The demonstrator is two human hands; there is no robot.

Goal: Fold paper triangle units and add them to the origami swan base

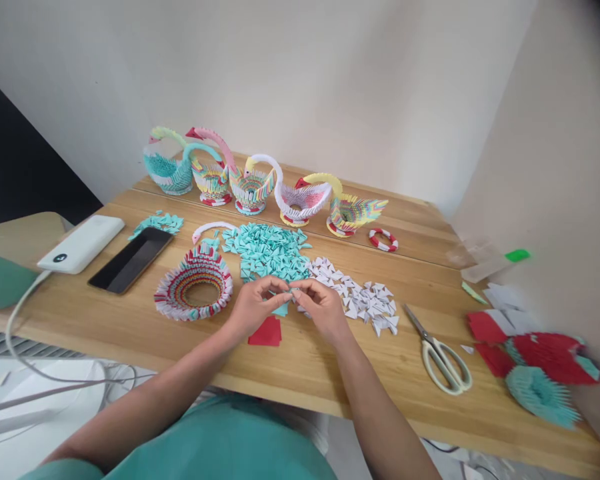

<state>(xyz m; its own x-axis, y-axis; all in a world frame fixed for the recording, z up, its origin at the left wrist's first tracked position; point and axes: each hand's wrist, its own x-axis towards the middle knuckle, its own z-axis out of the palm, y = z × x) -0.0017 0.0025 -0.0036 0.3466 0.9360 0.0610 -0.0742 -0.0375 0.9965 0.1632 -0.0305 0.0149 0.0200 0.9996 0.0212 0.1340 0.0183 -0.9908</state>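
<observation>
My left hand and my right hand meet over the middle of the table, thumbs and forefingers pinched together. Between their fingertips is a tiny teal paper piece, mostly covered by the fingers. Teal paper lies just below the fingertips, with a red paper stack nearer to me. Beyond the hands spreads a pile of folded teal paper triangles; folded white triangles lie to its right. Left of my left hand sits a round paper-triangle basket in red, white and teal.
Several folded-paper swans stand along the back, beside a red-and-white paper ring. Scissors lie at right, near red and teal paper pieces. A phone and a cabled white power bank occupy the left.
</observation>
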